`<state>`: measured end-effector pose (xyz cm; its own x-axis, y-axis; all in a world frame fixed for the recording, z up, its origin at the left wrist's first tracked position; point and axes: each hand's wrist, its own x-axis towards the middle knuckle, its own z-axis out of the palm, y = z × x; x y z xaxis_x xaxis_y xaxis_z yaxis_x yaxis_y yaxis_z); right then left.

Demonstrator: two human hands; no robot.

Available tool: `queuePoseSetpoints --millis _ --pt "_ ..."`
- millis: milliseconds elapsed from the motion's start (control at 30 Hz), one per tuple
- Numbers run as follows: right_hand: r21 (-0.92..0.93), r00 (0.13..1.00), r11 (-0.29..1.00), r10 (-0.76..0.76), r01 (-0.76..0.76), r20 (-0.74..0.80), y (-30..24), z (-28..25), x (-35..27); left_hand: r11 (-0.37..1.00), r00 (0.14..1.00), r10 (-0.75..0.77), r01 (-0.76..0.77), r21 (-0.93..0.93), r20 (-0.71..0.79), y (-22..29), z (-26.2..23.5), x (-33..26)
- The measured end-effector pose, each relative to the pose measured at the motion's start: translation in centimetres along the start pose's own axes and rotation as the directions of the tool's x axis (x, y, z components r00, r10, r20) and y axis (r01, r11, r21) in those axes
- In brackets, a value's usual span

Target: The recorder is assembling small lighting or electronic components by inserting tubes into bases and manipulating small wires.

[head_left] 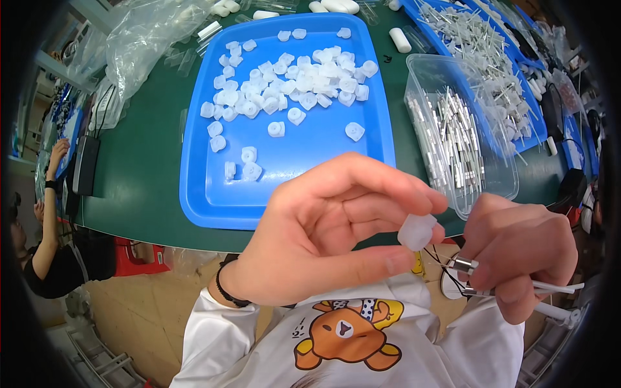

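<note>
My left hand (310, 233) reaches in from the lower left. Its thumb and fingertips pinch a small translucent white cap (416, 233). Facing it, my right hand (524, 252) is closed around small metal cylinders (463, 266) with thin white stems (557, 288) sticking out on the right. Thin black cords (446, 271) run between the cylinders and the cap. Whether a cord passes into the cap is hidden. Beyond my hands, a blue tray (310, 147) bears many loose caps (284, 81) like the held one.
A clear plastic box (508, 189) of metal cylinders with white stems (456, 145) stands right of the tray. Behind it, a blue tray (446, 39) holds piled white-stemmed pieces. Clear plastic bags (132, 42) lie at the back left. A co-worker's arm (48, 213) shows at the far left.
</note>
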<state>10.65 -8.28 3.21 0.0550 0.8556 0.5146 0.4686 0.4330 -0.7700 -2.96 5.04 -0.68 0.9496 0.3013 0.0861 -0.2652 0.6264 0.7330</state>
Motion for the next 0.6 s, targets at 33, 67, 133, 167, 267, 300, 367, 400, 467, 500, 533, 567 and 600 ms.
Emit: queuePoseSetpoints --millis 33,67,133,167,267,300,367,400,467,500,533,567,600 --pt "-0.006 0.999 1.0 -0.001 0.002 0.051 0.0 -0.4 0.2 0.999 0.999 0.034 -0.033 -0.009 0.013 -0.5 -0.2 -0.1" --pt "-0.01 0.998 1.0 0.002 -0.001 0.058 0.0 -0.4 0.2 0.998 0.997 0.061 -0.06 -0.016 0.039 -0.7 -0.3 0.0" --pt "-0.018 1.0 1.0 0.01 -0.01 0.026 -0.2 -0.2 0.1 0.993 0.988 0.112 -0.109 -0.034 0.105 -1.2 -0.7 0.1" --pt "-0.015 1.0 1.0 0.011 -0.012 -0.027 -0.4 0.1 0.0 0.994 0.991 0.106 -0.102 -0.048 0.088 -1.1 -0.6 0.1" --pt "0.003 0.977 1.0 0.007 -0.007 -0.213 -0.6 1.4 -0.2 0.995 0.998 0.052 -0.054 -0.079 -0.026 -0.5 0.5 -0.1" --pt "-0.007 0.983 1.0 -0.019 0.018 -0.182 -0.4 1.3 -0.3 0.996 0.998 0.044 -0.048 -0.072 -0.049 -0.3 0.6 -0.1" --pt "-0.018 0.986 0.999 -0.044 0.042 -0.158 -0.1 1.2 -0.3 0.996 0.996 0.084 -0.084 -0.004 -0.004 -0.3 0.5 0.1" --pt "-0.021 0.985 0.999 -0.043 0.04 -0.167 -0.1 1.2 -0.3 0.995 0.995 0.098 -0.099 0.021 0.015 -0.3 0.4 0.2" --pt "-0.008 0.965 1.0 0.01 -0.013 -0.261 -0.3 1.9 -0.2 0.993 0.993 0.111 -0.112 0.023 0.034 -0.5 0.1 0.3" --pt "-0.002 0.964 1.0 0.016 -0.018 -0.264 -0.3 2.0 -0.1 0.993 0.992 0.117 -0.118 0.016 0.041 -0.7 -0.1 0.3" --pt "0.003 0.963 1.0 0.023 -0.023 -0.268 -0.2 2.0 -0.1 0.992 0.991 0.122 -0.122 -0.008 0.044 -0.9 -0.3 0.3" --pt "0.01 0.962 1.0 0.028 -0.026 -0.271 -0.2 2.0 0.0 0.992 0.991 0.126 -0.126 -0.025 0.037 -0.9 -0.3 0.2" --pt "-0.014 0.964 1.0 0.008 -0.013 -0.266 -0.2 2.0 0.0 0.991 0.991 0.13 -0.129 -0.042 0.03 -1.0 -0.3 0.2"
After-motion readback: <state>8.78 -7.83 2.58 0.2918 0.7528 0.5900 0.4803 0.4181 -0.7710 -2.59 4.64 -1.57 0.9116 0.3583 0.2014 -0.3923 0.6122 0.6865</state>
